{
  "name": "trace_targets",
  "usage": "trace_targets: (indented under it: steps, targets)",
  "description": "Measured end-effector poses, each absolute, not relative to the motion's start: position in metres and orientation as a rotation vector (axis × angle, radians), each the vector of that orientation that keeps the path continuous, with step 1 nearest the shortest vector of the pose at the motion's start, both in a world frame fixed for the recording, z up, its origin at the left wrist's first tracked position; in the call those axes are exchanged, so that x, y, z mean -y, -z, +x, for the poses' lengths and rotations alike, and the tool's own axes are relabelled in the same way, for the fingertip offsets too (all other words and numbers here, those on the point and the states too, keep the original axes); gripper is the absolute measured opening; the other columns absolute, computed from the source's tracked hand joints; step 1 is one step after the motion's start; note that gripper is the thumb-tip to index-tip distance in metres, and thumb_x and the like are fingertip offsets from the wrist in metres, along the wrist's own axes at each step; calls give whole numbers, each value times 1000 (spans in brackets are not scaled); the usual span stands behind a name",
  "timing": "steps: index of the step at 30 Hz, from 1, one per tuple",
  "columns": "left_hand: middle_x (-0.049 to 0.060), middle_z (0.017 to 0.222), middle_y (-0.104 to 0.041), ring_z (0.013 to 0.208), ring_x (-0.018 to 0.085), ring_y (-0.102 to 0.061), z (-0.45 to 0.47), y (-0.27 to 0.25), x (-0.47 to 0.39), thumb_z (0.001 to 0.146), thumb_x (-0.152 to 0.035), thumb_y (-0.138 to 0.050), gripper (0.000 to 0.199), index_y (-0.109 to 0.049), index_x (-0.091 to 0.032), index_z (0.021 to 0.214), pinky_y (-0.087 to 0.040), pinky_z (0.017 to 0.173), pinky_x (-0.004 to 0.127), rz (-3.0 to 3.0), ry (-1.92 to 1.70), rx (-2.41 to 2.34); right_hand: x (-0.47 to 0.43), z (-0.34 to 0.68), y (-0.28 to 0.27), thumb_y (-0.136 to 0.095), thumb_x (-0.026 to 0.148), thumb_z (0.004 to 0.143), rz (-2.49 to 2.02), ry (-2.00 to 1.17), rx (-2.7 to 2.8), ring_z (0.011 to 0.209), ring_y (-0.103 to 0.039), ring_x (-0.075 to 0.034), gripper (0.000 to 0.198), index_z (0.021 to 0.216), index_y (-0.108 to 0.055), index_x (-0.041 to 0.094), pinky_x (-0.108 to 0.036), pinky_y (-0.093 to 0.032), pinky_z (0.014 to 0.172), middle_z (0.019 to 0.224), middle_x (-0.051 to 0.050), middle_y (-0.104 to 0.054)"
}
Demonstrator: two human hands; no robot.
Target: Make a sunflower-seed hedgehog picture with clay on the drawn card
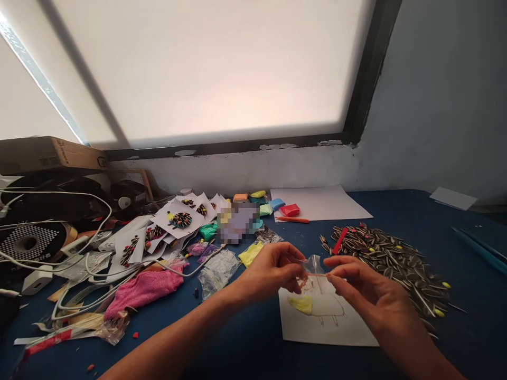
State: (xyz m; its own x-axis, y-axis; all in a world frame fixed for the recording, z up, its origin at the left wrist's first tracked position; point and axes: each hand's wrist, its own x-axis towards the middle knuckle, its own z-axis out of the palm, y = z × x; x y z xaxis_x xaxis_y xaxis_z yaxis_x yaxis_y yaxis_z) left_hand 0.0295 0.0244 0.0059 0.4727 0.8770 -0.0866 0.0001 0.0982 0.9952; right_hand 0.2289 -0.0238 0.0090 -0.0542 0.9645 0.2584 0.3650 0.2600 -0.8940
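Observation:
My left hand [273, 269] and my right hand [366, 293] face each other above a white sheet of paper [317, 333]. Between them, both sets of fingertips pinch a small clear plastic bag [312, 264] with a thin orange-pink strip along it. Reddish bits show below the strip; I cannot make out what they are. On the sheet is a pencil outline of an animal with short legs, its left end covered with a yellow clay patch [302, 304]. Just beyond my right hand spreads a pile of striped sunflower seeds [388, 258].
At the back lie a blank white sheet [325, 203], a red clay block [290, 210] and an orange stick [293, 219]. Leftward are seed-decorated cards [180, 219], a pink cloth-like piece [146, 290], crumpled clear wrappers [219, 272], white cables and a cardboard box [51, 153].

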Motion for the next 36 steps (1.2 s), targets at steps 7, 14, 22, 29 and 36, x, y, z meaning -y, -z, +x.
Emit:
trace_targets:
  steps: [7,14,22,29,36]
  targets:
    - [14,124,-63,129,30,-47,14,2,-39,88,-12,-52,28,-69,-15,110,-35,109,50,2190,-1124,-1280,20,231,-14,-71,56,72,-1339,-925,1513,106,-65,-29,33,64,-70,24,-26,-56,70,100,-8,-72]
    - [5,88,-71,75,16,-65,35,-31,-5,95,-38,-52,32,-74,-17,106,-46,63,24,1679,-623,-745,27,227,-4,-72,56,73,-1304,-945,1458,96,-65,-24,34,82,-66,24,-29,-55,70,105,-6,-67]
    - [8,81,-72,60,13,-65,39,-24,-3,78,-42,-75,33,-74,-10,86,-44,52,20,1317,-680,-656,27,223,-18,-71,57,76,-1280,-1304,1491,66,-59,-14,36,83,-63,22,-25,-50,61,70,1,-62]
    - [0,61,-62,46,10,-61,32,-22,-13,79,-58,-68,47,-64,-11,79,-42,43,18,1224,-671,-702,30,225,-22,-64,59,79,-1291,-1108,1504,57,-57,-15,38,88,-66,22,-27,-52,57,64,0,-61]
    - [-3,60,-59,45,9,-59,33,-16,-13,74,-52,-76,43,-58,-13,76,-41,42,16,1196,-683,-659,29,230,-9,-53,35,86,-1232,-1052,1592,59,-54,-14,19,74,-64,24,-27,-49,59,73,0,-64]
